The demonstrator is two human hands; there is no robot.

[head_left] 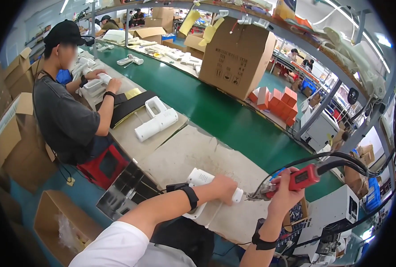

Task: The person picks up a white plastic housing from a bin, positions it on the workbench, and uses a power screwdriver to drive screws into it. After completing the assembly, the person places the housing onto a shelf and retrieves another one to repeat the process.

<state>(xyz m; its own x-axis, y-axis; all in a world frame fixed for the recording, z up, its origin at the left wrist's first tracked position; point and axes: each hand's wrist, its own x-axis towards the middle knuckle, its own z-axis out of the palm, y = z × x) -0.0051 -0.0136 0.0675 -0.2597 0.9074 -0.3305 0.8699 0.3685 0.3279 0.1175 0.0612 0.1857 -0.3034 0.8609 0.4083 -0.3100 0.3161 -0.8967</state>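
the step in hand looks like working the red-bodied hand tool with a metal nose (303,178) on one end of the white plastic housing with a perforated face (200,177); whether that means cutting, clipping or fastening, i cannot tell. the left hand (225,188) has its fingers wrapped over the housing's barrel, close to its right end. the right hand (287,196) has its fingers clasped round the tool, whose nose is turned left, just beside that end; whether the two touch is too small to tell. in my judgement the next move calls for a firm left grasp and a small, careful aim of the nose, clear of the left fingertips, with slack in the thick black cables (333,163) behind the tool.

the housing is near the close edge of the beige-covered worktop (175,153), well apart from the far edge along the green conveyor belt (207,107). its barrel's long axis runs aslant: the perforated part points left and away from the person, the other end right and slightly nearer, facing the tool. a white part under the left wrist (195,213) lies at the close edge; it may be the housing's handle, but the forearm hides any join. a second white housing with a looped handle (160,122) lies farther left on its side.
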